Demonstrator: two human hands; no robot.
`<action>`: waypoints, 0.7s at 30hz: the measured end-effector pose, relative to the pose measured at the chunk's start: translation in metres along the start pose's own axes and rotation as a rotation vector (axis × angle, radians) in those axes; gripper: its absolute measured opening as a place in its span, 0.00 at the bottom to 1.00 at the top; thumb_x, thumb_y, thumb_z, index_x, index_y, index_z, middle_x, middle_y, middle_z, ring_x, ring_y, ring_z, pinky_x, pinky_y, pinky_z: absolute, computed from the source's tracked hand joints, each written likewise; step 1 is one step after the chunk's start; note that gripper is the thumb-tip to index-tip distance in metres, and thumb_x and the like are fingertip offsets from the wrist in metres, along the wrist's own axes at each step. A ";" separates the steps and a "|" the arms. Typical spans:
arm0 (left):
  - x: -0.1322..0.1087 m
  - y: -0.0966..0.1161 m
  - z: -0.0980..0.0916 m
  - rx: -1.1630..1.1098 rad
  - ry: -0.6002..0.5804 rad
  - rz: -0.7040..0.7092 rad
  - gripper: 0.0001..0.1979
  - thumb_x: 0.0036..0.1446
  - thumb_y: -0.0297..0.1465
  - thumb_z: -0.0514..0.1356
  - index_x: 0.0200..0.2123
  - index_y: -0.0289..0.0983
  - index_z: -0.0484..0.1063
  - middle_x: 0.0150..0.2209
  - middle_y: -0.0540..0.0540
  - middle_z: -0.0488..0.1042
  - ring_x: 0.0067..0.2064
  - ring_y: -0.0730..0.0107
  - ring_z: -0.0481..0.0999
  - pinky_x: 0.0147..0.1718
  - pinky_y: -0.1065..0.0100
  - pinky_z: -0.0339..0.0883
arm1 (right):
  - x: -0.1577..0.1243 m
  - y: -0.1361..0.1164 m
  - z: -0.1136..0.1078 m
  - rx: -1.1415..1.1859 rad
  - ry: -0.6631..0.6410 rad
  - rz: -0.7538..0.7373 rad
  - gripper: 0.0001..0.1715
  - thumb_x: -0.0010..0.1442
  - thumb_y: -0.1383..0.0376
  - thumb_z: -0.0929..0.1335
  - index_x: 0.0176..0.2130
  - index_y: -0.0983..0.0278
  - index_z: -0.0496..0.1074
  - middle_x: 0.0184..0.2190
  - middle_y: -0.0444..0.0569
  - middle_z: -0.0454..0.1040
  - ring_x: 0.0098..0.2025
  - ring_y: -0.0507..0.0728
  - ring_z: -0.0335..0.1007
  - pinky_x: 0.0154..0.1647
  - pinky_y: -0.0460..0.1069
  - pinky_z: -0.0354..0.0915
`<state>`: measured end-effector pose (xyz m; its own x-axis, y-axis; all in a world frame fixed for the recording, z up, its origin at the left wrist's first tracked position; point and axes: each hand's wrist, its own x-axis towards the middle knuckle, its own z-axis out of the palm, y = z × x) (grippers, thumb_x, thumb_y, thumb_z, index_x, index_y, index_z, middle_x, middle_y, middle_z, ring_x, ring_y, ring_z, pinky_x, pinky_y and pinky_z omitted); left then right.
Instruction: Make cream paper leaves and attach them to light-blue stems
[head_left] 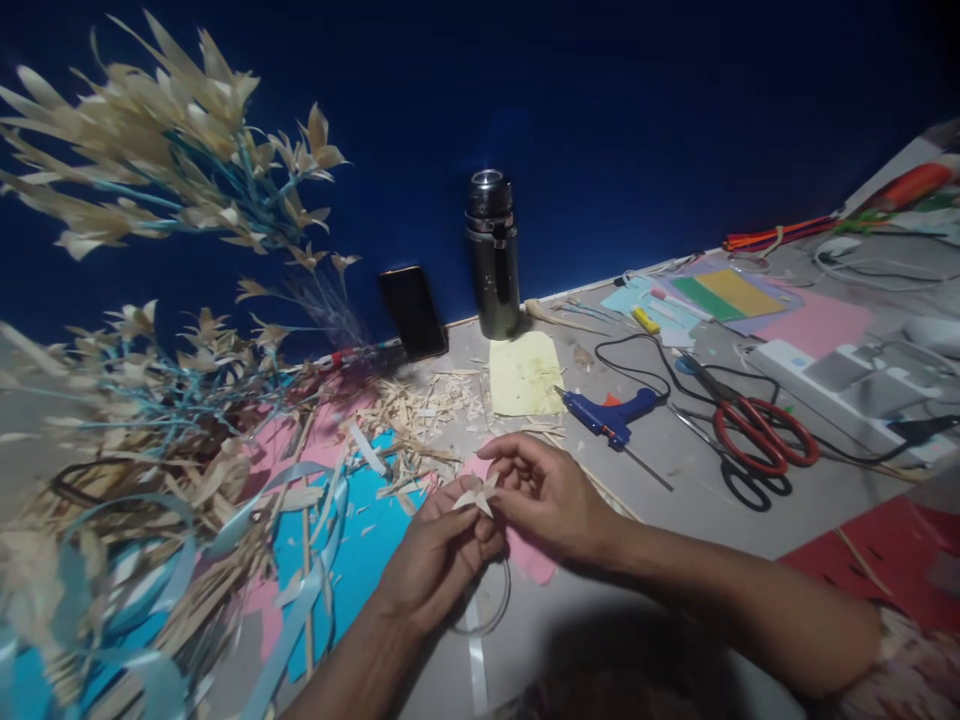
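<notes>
Left hand [439,555]: closed; a small pale leaf shape [475,496] is pinched at its fingertips, just above the table [675,520].
Right hand [544,495]: closed; the same leaf shape is gripped from the right by thumb and fingers, so the two hands are touching around it.
Leaf shape: held between both hands, near the middle of the scene, over a pink sheet [529,555].
Tape roll [487,600]: a clear ring is seen flat on the table, just under the left wrist.
Glue gun [611,415]: blue, laid on its side just beyond the right hand, nozzle to the left.
Yellow sheet [525,372]: laid flat beyond the hands, left of the glue gun.
Flask [493,255]: dark metal, stood upright against the far blue wall [600,120], just behind the yellow sheet.
Phone [412,312]: leaned against the wall, left of the flask.
Scissors [754,430]: red-handled, laid to the right of the glue gun, with a black cable beside them.
Shavings [420,410]: pale strips are scattered left of the yellow sheet, over pink and blue paper.
Leafy branches [150,170]: pale leaves on blue stems are massed at the left, near and far.
Power strip [847,385]: white, at the far right.
</notes>
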<state>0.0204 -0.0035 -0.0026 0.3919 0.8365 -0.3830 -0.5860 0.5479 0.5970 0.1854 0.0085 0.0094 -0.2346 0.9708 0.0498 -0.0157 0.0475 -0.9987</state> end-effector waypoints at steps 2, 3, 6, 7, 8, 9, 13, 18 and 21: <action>-0.001 0.001 0.001 0.014 0.003 -0.003 0.14 0.44 0.25 0.75 0.30 0.32 0.74 0.24 0.52 0.72 0.24 0.80 0.67 0.29 0.73 0.68 | -0.001 -0.001 0.000 -0.008 0.010 -0.019 0.18 0.53 0.70 0.70 0.46 0.63 0.73 0.32 0.42 0.73 0.31 0.50 0.69 0.33 0.46 0.65; -0.001 0.001 0.002 0.021 0.003 -0.006 0.14 0.43 0.25 0.76 0.30 0.32 0.74 0.23 0.52 0.71 0.24 0.80 0.67 0.29 0.74 0.67 | -0.001 -0.002 0.000 -0.009 0.010 -0.026 0.18 0.53 0.71 0.70 0.46 0.63 0.73 0.32 0.42 0.74 0.31 0.50 0.69 0.34 0.46 0.66; -0.002 0.002 0.004 0.034 0.007 -0.021 0.15 0.43 0.26 0.76 0.29 0.32 0.73 0.22 0.53 0.70 0.23 0.81 0.65 0.27 0.75 0.65 | -0.002 -0.003 0.000 -0.015 0.004 -0.044 0.19 0.53 0.73 0.69 0.46 0.63 0.73 0.32 0.42 0.74 0.32 0.51 0.70 0.35 0.46 0.66; -0.002 0.002 0.004 0.033 0.008 -0.025 0.15 0.43 0.27 0.76 0.29 0.32 0.73 0.22 0.53 0.69 0.23 0.81 0.65 0.27 0.75 0.65 | -0.002 -0.003 0.000 -0.020 0.001 -0.051 0.19 0.53 0.73 0.69 0.46 0.63 0.73 0.32 0.42 0.74 0.32 0.51 0.70 0.35 0.46 0.66; -0.002 0.002 0.004 0.029 0.008 -0.028 0.15 0.42 0.27 0.76 0.29 0.32 0.73 0.22 0.53 0.70 0.23 0.81 0.65 0.27 0.75 0.65 | -0.002 -0.003 -0.001 -0.028 0.000 -0.056 0.20 0.53 0.73 0.68 0.47 0.63 0.73 0.32 0.42 0.74 0.32 0.51 0.70 0.34 0.46 0.66; -0.002 0.002 0.004 0.023 0.007 -0.030 0.15 0.42 0.26 0.76 0.28 0.32 0.73 0.21 0.53 0.70 0.23 0.81 0.65 0.27 0.75 0.65 | -0.003 -0.003 0.000 -0.038 0.000 -0.057 0.21 0.52 0.73 0.68 0.47 0.63 0.73 0.32 0.42 0.74 0.31 0.51 0.69 0.33 0.46 0.65; 0.000 -0.001 0.002 0.005 0.017 -0.040 0.14 0.43 0.25 0.76 0.29 0.33 0.74 0.21 0.53 0.70 0.22 0.80 0.65 0.27 0.74 0.64 | -0.002 -0.003 0.002 -0.066 0.036 -0.059 0.21 0.51 0.73 0.68 0.45 0.62 0.73 0.32 0.42 0.74 0.31 0.51 0.68 0.33 0.45 0.65; 0.001 -0.003 0.002 0.059 0.015 0.004 0.13 0.45 0.27 0.76 0.29 0.33 0.75 0.18 0.54 0.67 0.21 0.80 0.62 0.27 0.74 0.61 | 0.000 -0.007 0.003 0.013 0.059 0.012 0.17 0.50 0.71 0.69 0.43 0.63 0.72 0.30 0.41 0.71 0.28 0.49 0.64 0.29 0.44 0.62; 0.000 -0.003 0.004 0.124 0.005 0.035 0.13 0.46 0.30 0.76 0.29 0.33 0.74 0.18 0.53 0.67 0.22 0.78 0.62 0.27 0.72 0.61 | 0.001 -0.007 0.002 0.052 0.053 0.044 0.17 0.49 0.70 0.70 0.42 0.63 0.72 0.29 0.40 0.70 0.26 0.49 0.61 0.27 0.44 0.60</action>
<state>0.0244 -0.0052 -0.0015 0.3695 0.8551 -0.3637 -0.5069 0.5135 0.6924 0.1828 0.0088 0.0160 -0.1846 0.9828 0.0044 -0.0575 -0.0064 -0.9983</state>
